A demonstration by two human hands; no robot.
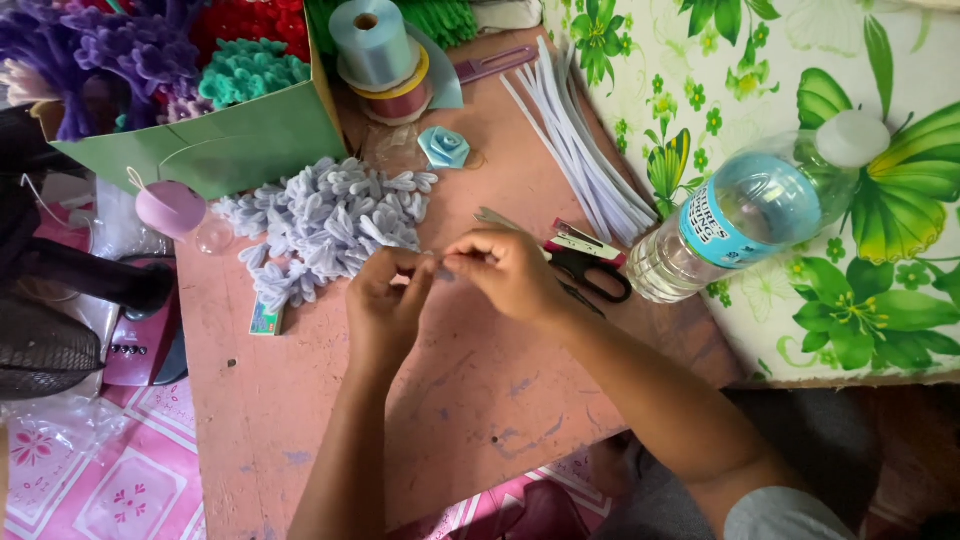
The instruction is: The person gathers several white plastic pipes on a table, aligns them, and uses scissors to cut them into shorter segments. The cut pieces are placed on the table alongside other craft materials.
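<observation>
My left hand (385, 300) and right hand (510, 272) meet fingertip to fingertip over the middle of the pink table (300, 420), both pinched on one small pale lavender piece (438, 268), prob. a bit of pipe cleaner. It's held up off the tabletop, between thumb and forefinger on each side, so both ends can be worked at once; most of it is hidden by my fingers, can't tell its exact shape.

Just behind the left hand lies the heap of bent lavender loops (325, 225), near enough to drop a piece onto w/o reaching. Right of the right hand, black-handled scissors (585, 272) lie flat, touching a small red-and-white clip-like tool (585, 243), handles toward me, I'd say for a quick grab. Further back, a bundle of straight white pipe cleaners (585, 150) fans along the table edge, next to the floral cloth (700, 90).

A clear water bottle (750, 210) lies on its side on that cloth, well off the work spot. Back left: green paper bag (230, 140) stuffed w/ purple, red and teal fuzzy pieces; ribbon spools (380, 55) stacked behind; a small blue ribbon rose (443, 147) beside them.
</observation>
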